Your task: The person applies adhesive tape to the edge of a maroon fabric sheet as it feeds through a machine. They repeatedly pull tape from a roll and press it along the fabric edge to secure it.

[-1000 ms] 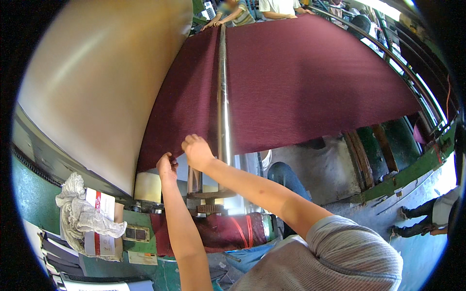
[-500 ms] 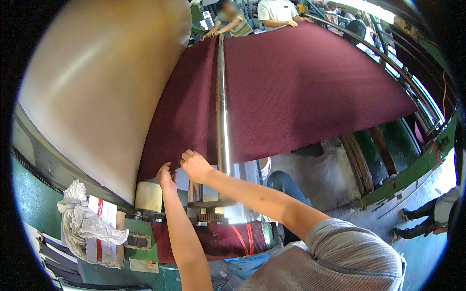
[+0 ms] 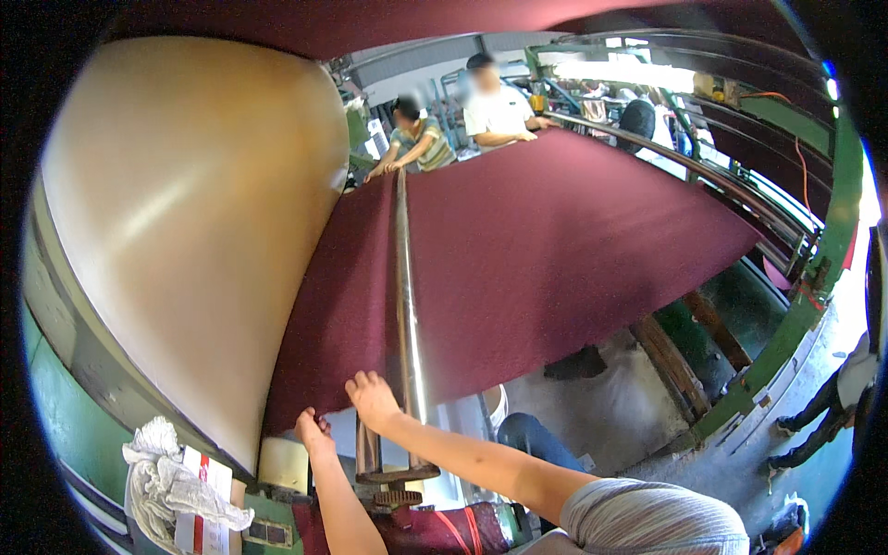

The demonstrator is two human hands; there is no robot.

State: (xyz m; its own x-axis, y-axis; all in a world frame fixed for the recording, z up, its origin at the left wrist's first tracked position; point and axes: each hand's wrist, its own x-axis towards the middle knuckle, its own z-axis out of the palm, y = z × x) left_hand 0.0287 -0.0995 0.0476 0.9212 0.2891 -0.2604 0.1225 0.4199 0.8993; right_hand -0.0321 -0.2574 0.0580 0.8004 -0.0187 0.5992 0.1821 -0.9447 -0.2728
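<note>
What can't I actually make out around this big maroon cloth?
All in the head view:
Right hand: its own back hides the palm, so its hold on the maroon cloth is unclear.
Left hand: fingertips too small to tell whether they pinch.
White-shirted worker: legs hidden by the cloth.
Box: partly covered by the white rag.
Bystander: upper body cut off by the dark right rim.

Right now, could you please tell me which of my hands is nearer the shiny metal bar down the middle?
Right: the right hand is just left of the bar; the left hand is farther left, at the near edge of the cloth.
</note>
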